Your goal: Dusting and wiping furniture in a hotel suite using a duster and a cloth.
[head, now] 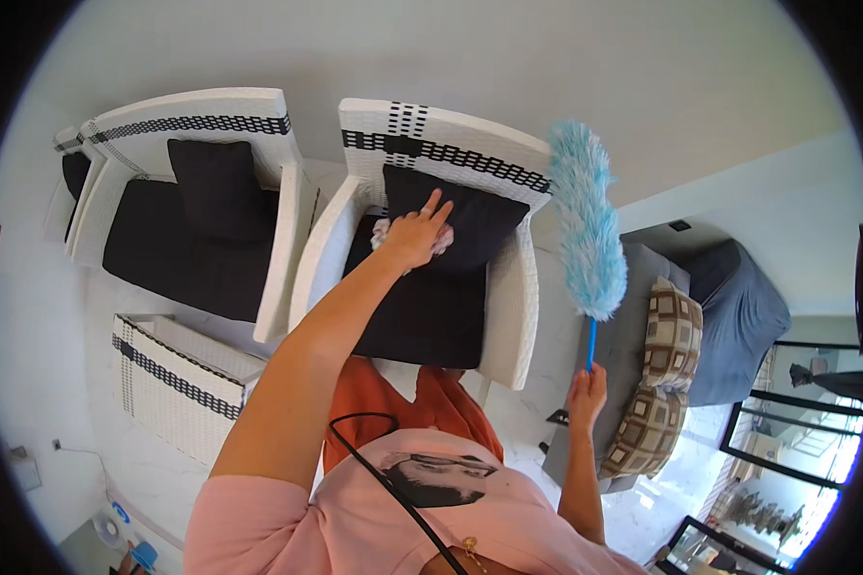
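My left hand (pixel 413 233) reaches over the white woven armchair (pixel 510 316), with a bunched pale cloth (pixel 444 240) under its palm. Two of its fingers extend against the dark back cushion (pixel 492 215), which leans on the chair's backrest. On the right, my right hand (pixel 587 392) grips the blue handle of a fluffy duster (pixel 586 223). The duster's light blue and white head points up beside the chair's right armrest. A black seat cushion (pixel 417 316) lies in the chair.
A white woven loveseat (pixel 288 251) with a dark cushion (pixel 216 187) stands left, behind a low woven table (pixel 180 388). At right are a grey sofa (pixel 590 445), patterned pillows (pixel 672 334) and a blue-grey covered object (pixel 741 323). A black cable (pixel 417 514) crosses my shirt.
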The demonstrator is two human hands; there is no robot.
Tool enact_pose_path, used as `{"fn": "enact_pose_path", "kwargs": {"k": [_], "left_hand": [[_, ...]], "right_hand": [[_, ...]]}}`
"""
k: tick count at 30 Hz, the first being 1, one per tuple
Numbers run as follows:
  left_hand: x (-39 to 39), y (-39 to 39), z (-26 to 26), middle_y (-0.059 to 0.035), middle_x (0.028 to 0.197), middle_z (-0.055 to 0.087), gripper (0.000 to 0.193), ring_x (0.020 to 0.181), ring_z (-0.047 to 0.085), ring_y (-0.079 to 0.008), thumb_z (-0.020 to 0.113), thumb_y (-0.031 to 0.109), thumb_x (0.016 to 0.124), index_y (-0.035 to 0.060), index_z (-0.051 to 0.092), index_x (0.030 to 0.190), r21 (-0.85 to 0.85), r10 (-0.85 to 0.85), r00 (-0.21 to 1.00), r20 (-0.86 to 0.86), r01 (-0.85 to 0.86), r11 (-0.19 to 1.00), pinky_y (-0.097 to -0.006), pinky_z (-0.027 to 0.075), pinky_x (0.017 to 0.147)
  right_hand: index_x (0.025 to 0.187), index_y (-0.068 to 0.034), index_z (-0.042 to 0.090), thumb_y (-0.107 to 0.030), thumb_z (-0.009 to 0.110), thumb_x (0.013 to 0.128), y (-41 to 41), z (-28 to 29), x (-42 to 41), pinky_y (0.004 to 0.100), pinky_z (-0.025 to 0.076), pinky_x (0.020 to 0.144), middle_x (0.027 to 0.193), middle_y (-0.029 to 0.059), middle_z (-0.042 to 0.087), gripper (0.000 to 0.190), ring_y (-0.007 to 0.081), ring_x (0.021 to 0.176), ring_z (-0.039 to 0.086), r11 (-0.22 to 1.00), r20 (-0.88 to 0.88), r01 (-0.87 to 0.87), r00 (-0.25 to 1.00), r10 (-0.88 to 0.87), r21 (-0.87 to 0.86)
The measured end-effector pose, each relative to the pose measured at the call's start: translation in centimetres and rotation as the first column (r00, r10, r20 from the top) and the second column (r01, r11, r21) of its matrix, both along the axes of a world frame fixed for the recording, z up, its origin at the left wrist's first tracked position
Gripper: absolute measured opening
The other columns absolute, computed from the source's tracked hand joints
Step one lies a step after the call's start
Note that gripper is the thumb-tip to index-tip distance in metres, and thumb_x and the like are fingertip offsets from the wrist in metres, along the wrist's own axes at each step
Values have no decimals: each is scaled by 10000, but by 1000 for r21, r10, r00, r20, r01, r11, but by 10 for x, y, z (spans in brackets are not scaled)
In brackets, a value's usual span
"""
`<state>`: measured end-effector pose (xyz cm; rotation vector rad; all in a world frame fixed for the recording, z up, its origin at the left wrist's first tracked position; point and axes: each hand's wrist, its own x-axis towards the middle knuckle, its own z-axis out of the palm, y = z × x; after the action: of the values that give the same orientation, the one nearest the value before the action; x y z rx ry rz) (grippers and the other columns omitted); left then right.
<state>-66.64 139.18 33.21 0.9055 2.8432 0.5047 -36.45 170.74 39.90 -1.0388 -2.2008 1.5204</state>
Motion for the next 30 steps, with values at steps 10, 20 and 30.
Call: {"fn": "enact_pose_path", "kwargs": {"k": [10,20,30], "left_hand": [[26,111,-67,-249,1257,507,731,902,635,-389,718,174,730,108,370,1370,-90,304,931,201,-292,952,-443,525,799],[184,33,-22,-179,846,600,277,874,607,-381,690,84,670,52,557,911,196,581,791,188,-610,767,-454,481,734],[465,-20,24,-51,693,536,222,671,528,-173,684,11,647,42,529,802,264,808,287,514,-950,169,-304,430,640]], "right_hand": [[995,-33,610,-123,543,947,178,53,70,313,387,501,662,35,510,122,137,545,485,810,383,-468,863,331,354],[1265,-230,595,-65,511,884,154,95,-154,442,481,637,805,161,640,423,328,777,642,-17,724,-795,542,427,606],[928,-140,730,-83,556,818,38,186,-219,438,498,669,732,156,642,214,311,758,645,-526,872,-792,16,489,310]]}}
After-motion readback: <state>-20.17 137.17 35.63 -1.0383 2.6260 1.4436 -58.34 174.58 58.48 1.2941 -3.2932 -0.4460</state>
